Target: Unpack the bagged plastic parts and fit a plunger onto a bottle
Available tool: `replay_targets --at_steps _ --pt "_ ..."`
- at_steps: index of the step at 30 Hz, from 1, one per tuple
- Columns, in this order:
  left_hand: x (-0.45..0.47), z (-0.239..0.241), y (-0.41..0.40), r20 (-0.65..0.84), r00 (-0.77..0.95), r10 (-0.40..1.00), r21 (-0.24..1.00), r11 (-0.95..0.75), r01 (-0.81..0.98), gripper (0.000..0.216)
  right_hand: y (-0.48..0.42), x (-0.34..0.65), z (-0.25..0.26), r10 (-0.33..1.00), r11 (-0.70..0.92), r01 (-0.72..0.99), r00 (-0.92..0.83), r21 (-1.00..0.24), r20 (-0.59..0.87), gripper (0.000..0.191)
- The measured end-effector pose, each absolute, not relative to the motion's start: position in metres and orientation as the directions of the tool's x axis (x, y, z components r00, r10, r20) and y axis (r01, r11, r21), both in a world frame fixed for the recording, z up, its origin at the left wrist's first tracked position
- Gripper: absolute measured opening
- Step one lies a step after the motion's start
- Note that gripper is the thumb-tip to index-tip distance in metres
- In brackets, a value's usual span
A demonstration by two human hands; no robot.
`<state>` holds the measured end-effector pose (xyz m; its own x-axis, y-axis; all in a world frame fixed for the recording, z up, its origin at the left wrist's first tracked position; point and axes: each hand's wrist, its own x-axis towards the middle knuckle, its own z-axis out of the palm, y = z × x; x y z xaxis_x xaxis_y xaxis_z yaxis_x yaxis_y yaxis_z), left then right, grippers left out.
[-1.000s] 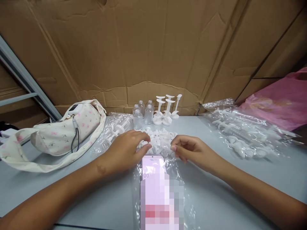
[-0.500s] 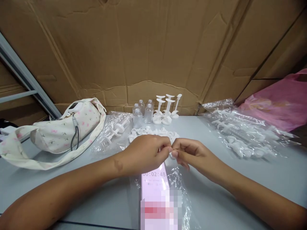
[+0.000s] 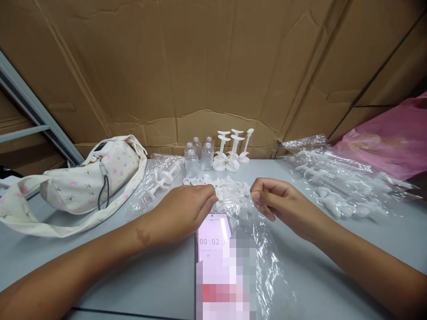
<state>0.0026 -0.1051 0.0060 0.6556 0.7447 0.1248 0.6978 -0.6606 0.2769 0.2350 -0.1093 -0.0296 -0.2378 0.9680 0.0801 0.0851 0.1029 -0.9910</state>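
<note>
Head view: a thin clear plastic bag (image 3: 256, 242) lies on the pale grey table (image 3: 160, 275), its upper edge lifted and pinched between thumb and forefinger of the right hand (image 3: 283, 204). The left hand (image 3: 183, 211) rests curled, knuckles up, at the near edge of a heap of small white plastic rings (image 3: 227, 189), fingertips among them; whether it grips one I cannot tell. By this picture the work looks early: the heap is still large and the bag seems to hold little, though its folds glare. A phone showing a timer (image 3: 213, 240) lies partly under the bag, its lower screen blurred out. Beyond stand small clear bottles (image 3: 199, 158) and white T-topped plastic stands (image 3: 231, 151); bagged syringes (image 3: 336, 182) lie right, a floral cloth bag (image 3: 83, 182) left.
</note>
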Motion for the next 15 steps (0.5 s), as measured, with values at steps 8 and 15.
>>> replay_targets --at_steps 8,15 --pt "-0.011 0.004 -0.100 0.175 0.626 0.760 0.190 -0.650 0.736 0.032 -0.106 0.241 -0.026 0.980 0.114 0.082 -0.171 -0.990 0.099 0.021" --pt "-0.019 0.005 -0.097 0.280 0.499 0.820 0.456 -0.571 0.683 0.035 -0.101 0.248 -0.022 0.997 0.055 -0.056 -0.051 -0.997 0.057 0.011"
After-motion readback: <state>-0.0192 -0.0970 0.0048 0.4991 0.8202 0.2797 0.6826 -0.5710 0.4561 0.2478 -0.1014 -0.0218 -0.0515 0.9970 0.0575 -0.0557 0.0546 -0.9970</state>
